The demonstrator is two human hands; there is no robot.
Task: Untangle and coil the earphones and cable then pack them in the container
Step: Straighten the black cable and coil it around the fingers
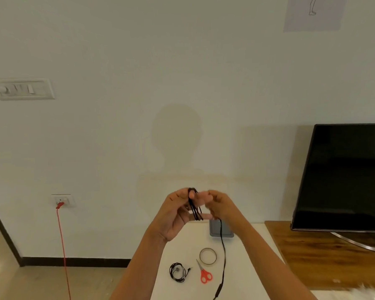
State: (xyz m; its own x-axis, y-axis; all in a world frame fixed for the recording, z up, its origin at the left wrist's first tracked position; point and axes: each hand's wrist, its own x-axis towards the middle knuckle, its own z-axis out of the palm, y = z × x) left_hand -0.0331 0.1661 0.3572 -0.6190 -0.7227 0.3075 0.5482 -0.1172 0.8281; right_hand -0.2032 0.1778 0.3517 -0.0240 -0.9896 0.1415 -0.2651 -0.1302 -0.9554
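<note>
**Loose tail hangs toward 6 o'clock from the right hand**

Head view: the left hand (pixel 173 215) carries the wound loops of the cable (pixel 195 210) over its stretched fingers, and the thumb presses on top of them. The loops stand upright, with the long axis from 12 to 6 o'clock. The right hand (pixel 224 207), just at 3 o'clock of the loops, pinches the same cable with curled fingers. From this pinch the unwound tail falls toward 6 o'clock, in front of the container (pixel 222 233), down to the table (pixel 238 278). In my judgement the next wrap must lift this tail over the left fingers, and the right hand is the nearer one. The earphones (pixel 178 272) lie coiled on the table, at 7 o'clock from the hands.
</note>
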